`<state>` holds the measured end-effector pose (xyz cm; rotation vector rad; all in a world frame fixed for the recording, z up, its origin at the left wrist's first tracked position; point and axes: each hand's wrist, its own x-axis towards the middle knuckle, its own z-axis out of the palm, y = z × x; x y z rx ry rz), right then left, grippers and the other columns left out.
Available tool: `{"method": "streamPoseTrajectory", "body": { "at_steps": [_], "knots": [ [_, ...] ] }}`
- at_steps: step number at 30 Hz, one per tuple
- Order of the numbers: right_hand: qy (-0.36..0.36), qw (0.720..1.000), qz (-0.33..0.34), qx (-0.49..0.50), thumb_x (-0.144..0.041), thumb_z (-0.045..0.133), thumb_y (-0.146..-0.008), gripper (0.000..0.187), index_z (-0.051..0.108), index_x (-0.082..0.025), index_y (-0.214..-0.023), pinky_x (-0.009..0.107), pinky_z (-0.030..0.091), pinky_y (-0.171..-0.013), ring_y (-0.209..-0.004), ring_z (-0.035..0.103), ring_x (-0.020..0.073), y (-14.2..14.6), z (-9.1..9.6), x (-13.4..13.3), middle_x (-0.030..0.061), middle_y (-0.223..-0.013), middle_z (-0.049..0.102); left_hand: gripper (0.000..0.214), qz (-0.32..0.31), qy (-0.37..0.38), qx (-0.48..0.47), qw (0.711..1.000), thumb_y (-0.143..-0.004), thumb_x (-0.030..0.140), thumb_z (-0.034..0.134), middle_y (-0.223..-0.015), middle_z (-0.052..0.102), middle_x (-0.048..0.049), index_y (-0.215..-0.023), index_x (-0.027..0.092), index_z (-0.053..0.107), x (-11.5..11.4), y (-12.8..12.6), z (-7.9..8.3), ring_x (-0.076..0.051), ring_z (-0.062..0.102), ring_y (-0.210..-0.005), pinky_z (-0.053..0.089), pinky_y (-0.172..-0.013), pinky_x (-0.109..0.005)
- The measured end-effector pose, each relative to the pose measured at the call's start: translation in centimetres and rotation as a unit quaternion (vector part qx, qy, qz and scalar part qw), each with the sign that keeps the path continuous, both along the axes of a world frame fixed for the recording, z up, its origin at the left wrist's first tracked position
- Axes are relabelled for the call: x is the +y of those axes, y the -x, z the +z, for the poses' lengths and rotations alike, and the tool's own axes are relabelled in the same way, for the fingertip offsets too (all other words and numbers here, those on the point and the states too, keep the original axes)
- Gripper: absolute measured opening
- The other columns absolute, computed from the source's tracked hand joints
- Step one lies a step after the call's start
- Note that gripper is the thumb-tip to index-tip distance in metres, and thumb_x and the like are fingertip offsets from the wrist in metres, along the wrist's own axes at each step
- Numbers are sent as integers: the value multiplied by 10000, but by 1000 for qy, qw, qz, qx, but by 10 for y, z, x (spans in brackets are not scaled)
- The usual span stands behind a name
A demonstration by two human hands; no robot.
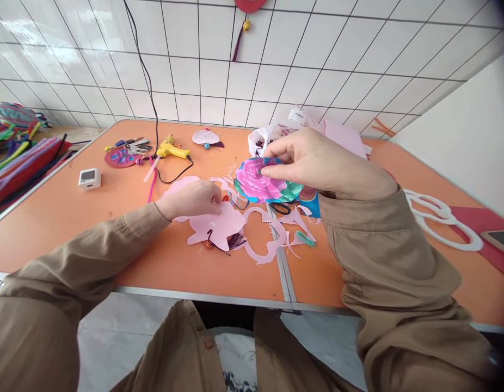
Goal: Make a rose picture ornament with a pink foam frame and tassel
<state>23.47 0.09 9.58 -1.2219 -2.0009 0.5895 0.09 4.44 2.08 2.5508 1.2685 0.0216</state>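
My right hand (299,160) pinches a round piece printed with a pink flower (264,178) on blue and green, held above the tabletop. Over the pink cut-out shapes (217,222), my left hand (194,197) has its fingers curled together. What those fingers hold, if anything, is hidden. A dark tassel (235,240) lies by the cut-outs, close to a small orange bead. Ring-like pink scraps (265,256) spread out to the right of them, and a green clip-like loop (305,238) rests among the scraps. Black scissor handles (281,208) partly show below the flower piece.
A yellow glue gun (172,148) with a black cord lies at the back left, beside keys (137,147) and a white cube-shaped device (89,178). White rings (443,218) lie at the right. Coloured pipe cleaners (27,163) fill the far left. A plastic bag (272,135) sits by the wall.
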Motion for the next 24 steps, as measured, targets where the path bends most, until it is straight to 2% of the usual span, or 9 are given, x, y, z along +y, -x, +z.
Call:
{"method": "streamPoseTrajectory", "body": {
  "at_steps": [3, 7, 11, 15, 20, 24],
  "knots": [
    [11, 996, 3, -94, -133, 752, -779, 306, 548, -196, -561, 296, 229, -523, -531, 326, 80, -3, 0, 0, -53, -548, 382, 168, 13, 13, 1, 1000, -768, 308, 643, -898, 747, -46, -846, 205, 751, 1, 0, 6, -214, 665, -838, 416, -674, -295],
    [14, 995, -10, -101, -164, 766, -794, 280, 561, -211, -609, 299, 224, -523, -506, 325, 84, -11, 0, 2, -61, -536, 354, 200, 24, 45, -31, 998, -781, 282, 618, -913, 770, -43, -877, 194, 769, 5, 5, 15, -186, 652, -773, 433, -657, -284],
    [4, 993, -21, -115, -165, 746, -803, 301, 530, -207, -598, 298, 202, -530, -509, 308, 79, -10, 1, 2, -65, -546, 327, 187, 12, 26, -44, 999, -778, 302, 639, -888, 773, -42, -835, 203, 787, 12, 2, 6, -185, 660, -764, 448, -667, -283],
    [5, 988, -46, -149, -119, 731, -796, 343, 489, -195, -564, 311, 201, -552, -531, 294, 75, -5, 3, 1, -63, -546, 326, 250, 5, 3, -51, 999, -770, 237, 635, -991, 784, -39, -947, 214, 810, 22, -12, -5, -193, 688, -848, 457, -685, -276],
    [5, 989, -45, -142, -138, 727, -826, 312, 522, -197, -597, 321, 209, -556, -555, 302, 84, -5, 5, 0, -55, -572, 374, 256, -9, 56, -21, 998, -713, 140, 620, -932, 797, -12, -864, 212, 814, 24, -26, 2, -178, 689, -808, 429, -619, -258],
    [3, 992, -38, -122, -131, 742, -826, 320, 538, -197, -587, 328, 224, -572, -565, 303, 87, -6, 4, 1, -62, -560, 374, 193, -11, 58, -11, 998, -731, 119, 602, -898, 794, -11, -808, 189, 764, 21, -28, 4, -163, 672, -765, 392, -582, -256]
  ]
}}
